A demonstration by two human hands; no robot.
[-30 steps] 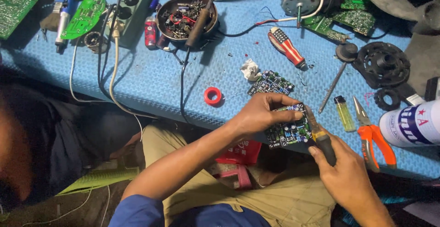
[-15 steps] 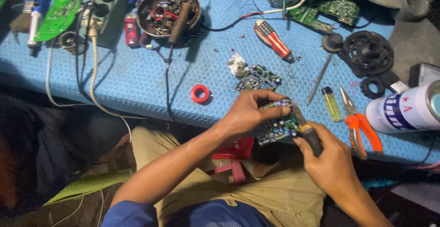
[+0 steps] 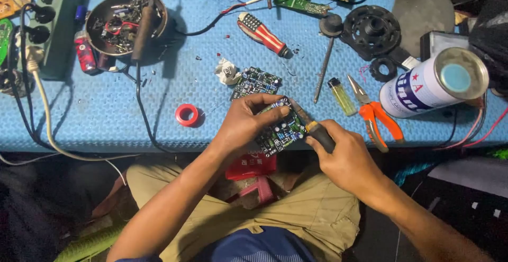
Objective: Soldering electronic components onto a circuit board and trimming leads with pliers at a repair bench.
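The left hand has its fingers closed on a small green circuit board, holding it at the near edge of the blue desk, while the right hand grips a soldering iron with its tip resting on the board. A second board lies just behind, a red tape ring to the left. At the far left a round metal bowl holds a jumble of small parts and wire scraps — another iron's handle leans across its rim — and a white can lies on its side at the right.
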